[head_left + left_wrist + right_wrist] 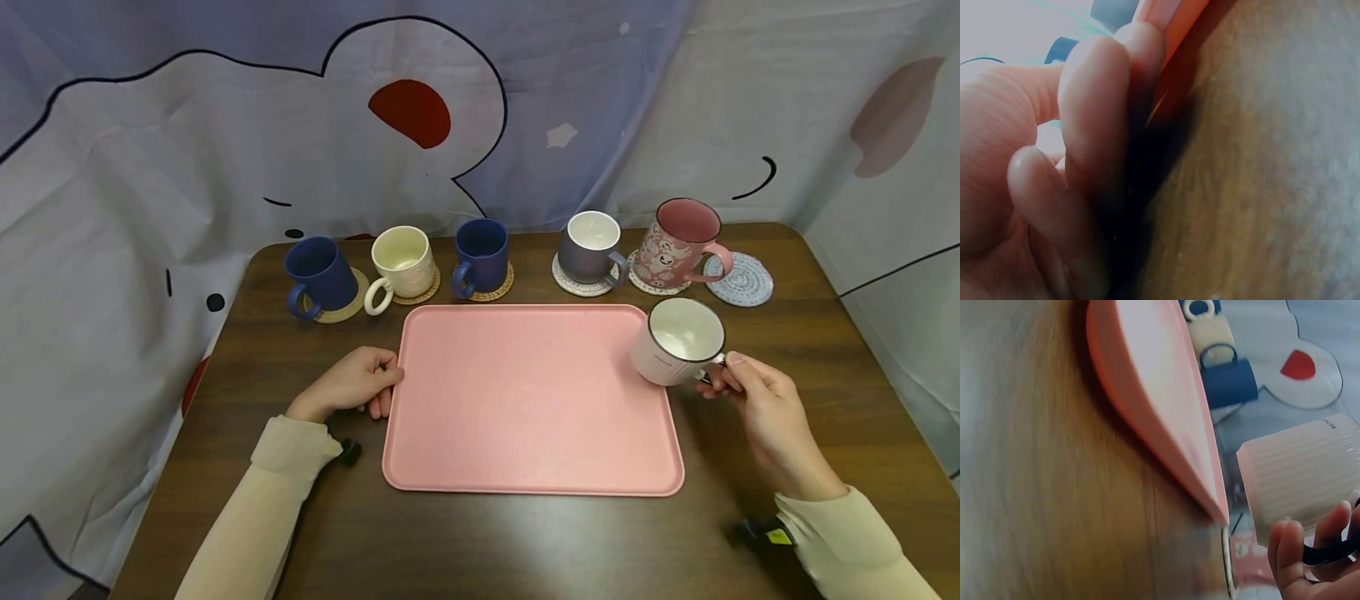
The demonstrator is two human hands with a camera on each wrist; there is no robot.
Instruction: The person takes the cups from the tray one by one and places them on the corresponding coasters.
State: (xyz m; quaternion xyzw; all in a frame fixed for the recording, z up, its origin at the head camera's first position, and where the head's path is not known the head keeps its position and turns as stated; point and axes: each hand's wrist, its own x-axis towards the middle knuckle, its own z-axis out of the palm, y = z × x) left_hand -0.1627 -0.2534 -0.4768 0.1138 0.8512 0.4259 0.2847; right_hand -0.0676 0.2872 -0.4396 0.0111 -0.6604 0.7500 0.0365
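Note:
A white mug (663,358) with a dark rim and dark handle is held up over the right edge of the pink tray (525,400) by my right hand (772,408). That hand's fingers (1288,550) grip the black handle, and in the right wrist view the ribbed mug (1300,475) hangs above the tray's level. My left hand (356,383) pinches the tray's left rim, thumb on top and fingers below. Close up in the left wrist view, curled fingers (1094,106) lie against the tray edge (1188,25).
Along the table's back stand a blue mug (322,271), a cream mug (405,258), another blue mug (483,250), a grey mug (581,258) and a pink patterned mug (667,242), each on a coaster. A bare light-blue coaster (742,281) lies at far right. A printed curtain (225,150) hangs behind.

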